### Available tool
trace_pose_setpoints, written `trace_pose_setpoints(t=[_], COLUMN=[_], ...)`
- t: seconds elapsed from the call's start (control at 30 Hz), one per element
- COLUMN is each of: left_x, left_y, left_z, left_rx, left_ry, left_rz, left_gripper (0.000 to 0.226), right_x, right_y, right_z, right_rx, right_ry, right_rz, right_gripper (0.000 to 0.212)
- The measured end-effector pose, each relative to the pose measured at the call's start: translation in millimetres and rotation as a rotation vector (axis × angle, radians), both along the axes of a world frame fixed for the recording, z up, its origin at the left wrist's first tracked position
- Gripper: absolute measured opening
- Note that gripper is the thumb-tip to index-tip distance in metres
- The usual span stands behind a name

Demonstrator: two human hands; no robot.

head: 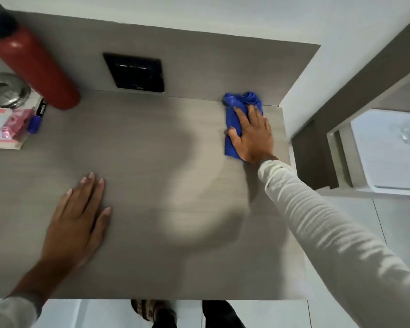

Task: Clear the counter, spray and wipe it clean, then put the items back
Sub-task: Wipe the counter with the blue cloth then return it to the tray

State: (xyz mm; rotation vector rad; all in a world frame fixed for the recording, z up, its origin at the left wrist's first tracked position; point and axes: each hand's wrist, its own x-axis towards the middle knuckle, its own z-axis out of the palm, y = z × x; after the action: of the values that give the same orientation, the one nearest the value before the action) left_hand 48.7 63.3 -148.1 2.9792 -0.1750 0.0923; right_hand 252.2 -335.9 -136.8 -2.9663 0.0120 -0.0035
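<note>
A grey wood-grain counter (147,143) fills the view. My right hand (252,136) presses flat on a crumpled blue cloth (243,100) in the far right corner, against the back panel. My left hand (78,214) lies flat on the counter near the front left, fingers spread, holding nothing. At the far left stand a red bottle (37,65) with a black cap, a round steel lid (7,89), a pink and white wipes pack (6,125) and a marker (37,118) with a blue cap.
A black socket plate (134,73) is set in the back panel. The counter ends at its right edge (289,147), beyond which a white basin (388,147) sits lower down. White floor tiles and my sandalled feet (152,313) show below the front edge.
</note>
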Motion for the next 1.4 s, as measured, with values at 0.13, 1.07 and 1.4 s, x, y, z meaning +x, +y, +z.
trace_pose_setpoints(t=[0.13, 1.07, 1.4], left_x=[-1, -7, 0], left_y=[-3, -93, -76], left_z=[3, -10, 9], left_rx=[-0.016, -0.086, -0.921], left_ry=[-0.033, -0.201, -0.391], left_rz=[-0.008, 0.045, 0.504], left_gripper=[0.064, 0.056, 0.048], right_x=[-17, -125, -257], right_y=[-23, -5, 133], right_z=[-3, -5, -12], right_rx=[0.043, -0.047, 0.094], right_ry=[-0.020, 0.012, -0.060], right_rz=[-0.312, -0.227, 0.648], right_gripper=[0.069, 0.073, 0.074])
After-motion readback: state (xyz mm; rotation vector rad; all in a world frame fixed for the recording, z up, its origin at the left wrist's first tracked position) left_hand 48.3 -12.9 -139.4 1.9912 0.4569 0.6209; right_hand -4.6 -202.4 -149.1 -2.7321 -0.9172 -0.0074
